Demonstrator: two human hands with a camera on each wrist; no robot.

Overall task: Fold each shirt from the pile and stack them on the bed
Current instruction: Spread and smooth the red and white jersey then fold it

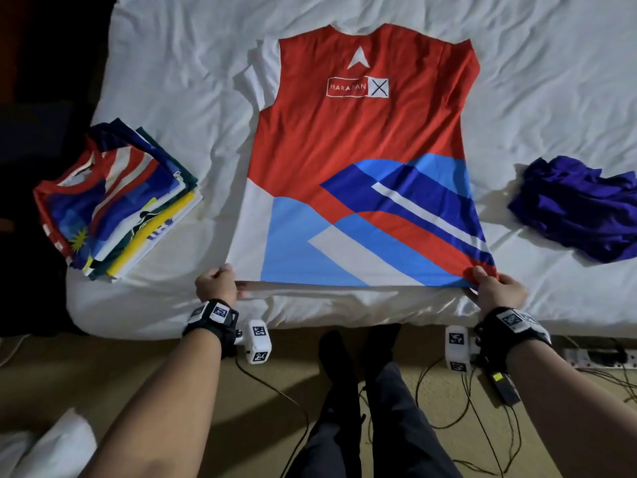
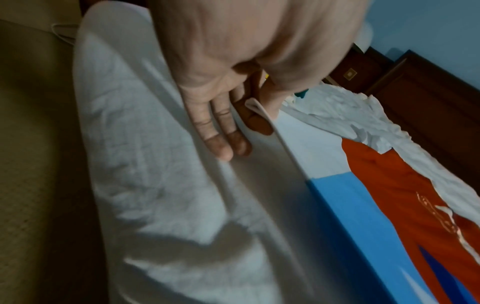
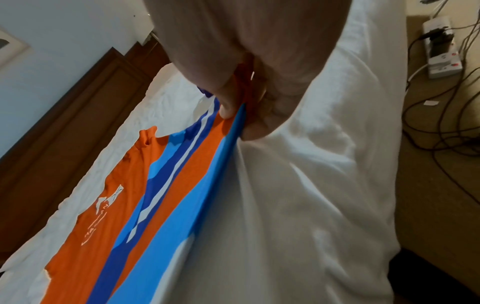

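- The person is spreading a red, white and blue printed jersey shirt (image 1: 358,160) flat on the white-sheeted bed (image 1: 179,81), and the step in hand appears to be pulling the hem taut before folding; doing it well probably means drawing both corners toward the bed edge with even tension, so the side seams are lying straight and no crease is getting folded in.
- The left hand (image 1: 216,286) is pinching the white hem corner between thumb and curled fingers; two fingers are lying straighter on the sheet.
- The right hand (image 1: 496,289) is gripping the red-and-blue hem corner, thumb on top and fingers curled beneath.
- The shirt is lying mid-bed, collar away, hem at the near edge; its sleeves are looking tucked inward.
- A neat stack of folded colourful shirts (image 1: 113,201) is sitting to its left; a crumpled purple shirt (image 1: 579,205) is waiting on the right.
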